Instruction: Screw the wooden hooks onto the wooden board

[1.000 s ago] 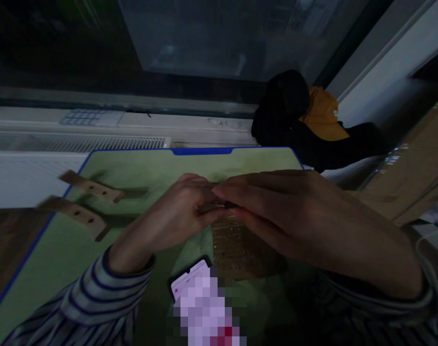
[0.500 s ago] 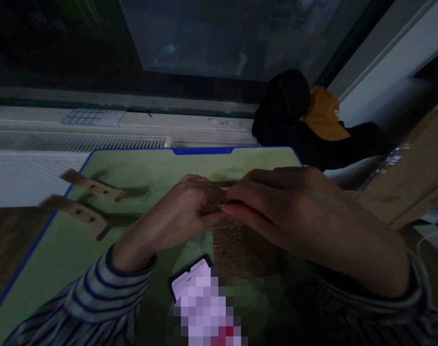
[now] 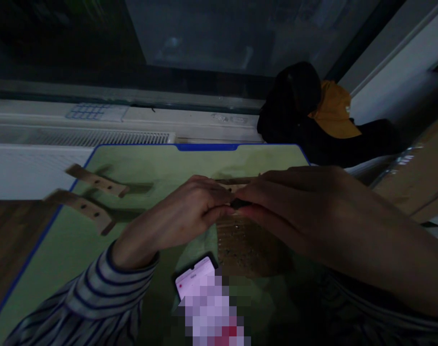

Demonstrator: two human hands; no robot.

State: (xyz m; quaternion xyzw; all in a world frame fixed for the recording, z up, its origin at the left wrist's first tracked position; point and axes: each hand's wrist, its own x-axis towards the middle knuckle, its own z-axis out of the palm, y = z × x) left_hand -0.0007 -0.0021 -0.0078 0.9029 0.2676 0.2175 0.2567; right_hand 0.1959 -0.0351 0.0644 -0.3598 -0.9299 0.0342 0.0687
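My left hand (image 3: 199,204) is closed in a pinch above a brown, scuffed sheet (image 3: 248,254), its fingertips meeting those of my right hand. My right hand (image 3: 298,206) is also closed, thumb and fingers drawn together from the other side. Between the fingertips shows a small dark thing (image 3: 240,203), too dim to name. Just behind the fingers lies a strip that looks wooden (image 3: 237,182), with a dark hole near my left fingers. What each hand grips is mostly hidden by the fingers.
Two curved wooden pieces with holes, a nearer one (image 3: 87,210) and a farther one (image 3: 96,180), lie at the table's left edge. A lit phone (image 3: 197,276) rests in front. Behind the green table (image 3: 150,158) are a radiator (image 3: 107,136), dark items and an orange cap (image 3: 336,110).
My right hand has drawn slightly right and its wrist has swung outward. A small dark thing now shows between the fingertips. The view has shifted a little.
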